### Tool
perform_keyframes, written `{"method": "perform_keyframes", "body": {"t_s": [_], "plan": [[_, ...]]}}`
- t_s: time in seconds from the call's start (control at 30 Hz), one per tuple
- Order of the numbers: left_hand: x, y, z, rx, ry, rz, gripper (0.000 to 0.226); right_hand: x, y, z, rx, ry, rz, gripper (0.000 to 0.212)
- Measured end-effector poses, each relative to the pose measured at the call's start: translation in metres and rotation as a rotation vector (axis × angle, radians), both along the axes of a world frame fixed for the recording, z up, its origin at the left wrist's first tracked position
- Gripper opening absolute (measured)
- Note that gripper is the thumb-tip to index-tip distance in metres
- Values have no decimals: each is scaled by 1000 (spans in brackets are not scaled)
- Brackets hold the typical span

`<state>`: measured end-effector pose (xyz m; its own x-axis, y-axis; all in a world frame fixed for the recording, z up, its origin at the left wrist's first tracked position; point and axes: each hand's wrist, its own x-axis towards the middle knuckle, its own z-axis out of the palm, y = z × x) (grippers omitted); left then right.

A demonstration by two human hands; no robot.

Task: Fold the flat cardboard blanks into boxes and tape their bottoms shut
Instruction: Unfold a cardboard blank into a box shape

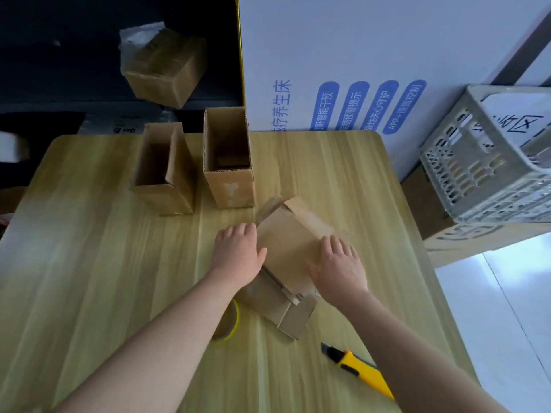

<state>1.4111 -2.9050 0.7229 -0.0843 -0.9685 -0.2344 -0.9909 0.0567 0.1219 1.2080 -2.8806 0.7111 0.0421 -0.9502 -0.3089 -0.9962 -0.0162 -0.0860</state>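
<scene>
We list, at the middle of the wooden table (89, 263), one small cardboard box (286, 248) lying on its side, its near flaps splayed and a glossy strip across its far end. Our left hand (238, 251) lies with fingers straight against the box's left edge, thumb touching the cardboard. Our right hand (340, 266) rests flat on its right part, fingers spread; neither hand is gripping. Behind it, side by side, are two upright boxes with open tops, the left one (162, 171) with a raised flap and the right one (228, 162) taller. A tape roll (228, 323) lies partly under our left forearm. A yellow utility knife (357, 368) lies near the right forearm. Off the table to the right stands a grey perforated crate (489, 162).
</scene>
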Motion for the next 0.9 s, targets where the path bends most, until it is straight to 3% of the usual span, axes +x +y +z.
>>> {"method": "perform_keyframes", "body": {"t_s": [0.2,0.27,0.47,0.63,0.73,0.9], "plan": [[-16,-8,-17,166,-59,0,77,-10,28,-23,-41,9,-83,74],[-21,-6,-18,198,-38,15,78,-10,32,-22,6,-67,-138,74],[-35,18,-2,99,156,177,78,-17,46,-9,-81,-338,-248,71],[-40,54,22,1,399,374,60,-38,73,17,-110,-517,-235,74],[-46,85,40,-4,447,401,57,-55,92,29,-188,-627,-235,63],[-48,124,44,128,553,499,57,-96,110,46,-249,-499,-227,60]]}}
